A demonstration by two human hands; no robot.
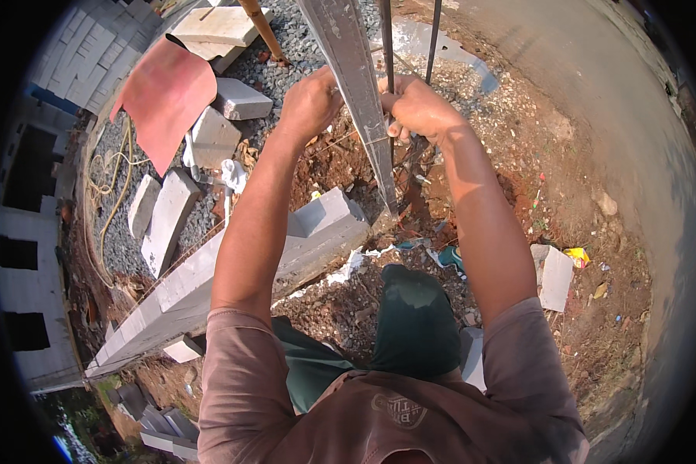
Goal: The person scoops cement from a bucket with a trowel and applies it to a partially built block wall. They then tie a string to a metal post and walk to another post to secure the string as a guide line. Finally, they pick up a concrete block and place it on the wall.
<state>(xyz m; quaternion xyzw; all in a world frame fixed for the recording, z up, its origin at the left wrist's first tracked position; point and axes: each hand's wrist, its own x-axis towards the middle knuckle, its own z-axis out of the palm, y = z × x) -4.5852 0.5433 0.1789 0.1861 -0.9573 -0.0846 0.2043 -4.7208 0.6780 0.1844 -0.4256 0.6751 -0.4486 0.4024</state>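
Observation:
A long grey post stands tilted in front of me, its foot in the broken soil. Just right of it rise two dark steel rods. My left hand is closed at the post's left edge; its fingertips are partly hidden, and what they pinch cannot be made out. On the other side, my right hand is closed, with curled fingers against the nearer rod. Whatever small thing it holds there is too hidden to name. A thin line crosses the post below my hands.
A low grey block wall runs from the post's foot toward the lower left. Loose blocks, a red sheet, a yellow hose and gravel lie left. A smooth grey paved strip curves along the right.

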